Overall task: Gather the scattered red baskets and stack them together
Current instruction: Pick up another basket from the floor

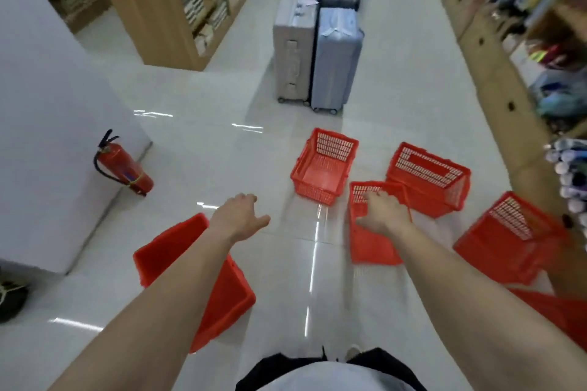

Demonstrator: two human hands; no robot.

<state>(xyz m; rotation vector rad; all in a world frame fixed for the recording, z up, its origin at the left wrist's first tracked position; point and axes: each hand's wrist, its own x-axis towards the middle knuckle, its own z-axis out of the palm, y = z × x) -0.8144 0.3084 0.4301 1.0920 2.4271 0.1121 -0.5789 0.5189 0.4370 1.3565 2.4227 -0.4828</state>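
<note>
Nearest, under the left forearm, a near-left basket (203,289) on the floor tiles (286,311); just past it, the left hand (241,216), spread and relaxed, holding nothing, hovering above bare tile; across from it, the right hand (384,216) laid palm-down over the middle basket (371,247), grip or mere touch impossible to tell through the blur; off to the right, a right-side basket (514,238), blurred too. Best to take the middle basket by its rim with curled fingers, keep it level, then lower it square into a neighbour, walls aligned, so as to nest rather than jam; worth bringing the free hand over to steady the receiving one. Further on, a far-left basket (320,165) standing apart, and a far-right basket (428,178) close against the middle one, contact unclear; by the left wall, a fire extinguisher (122,165); beyond, two suitcases (295,51).
</note>
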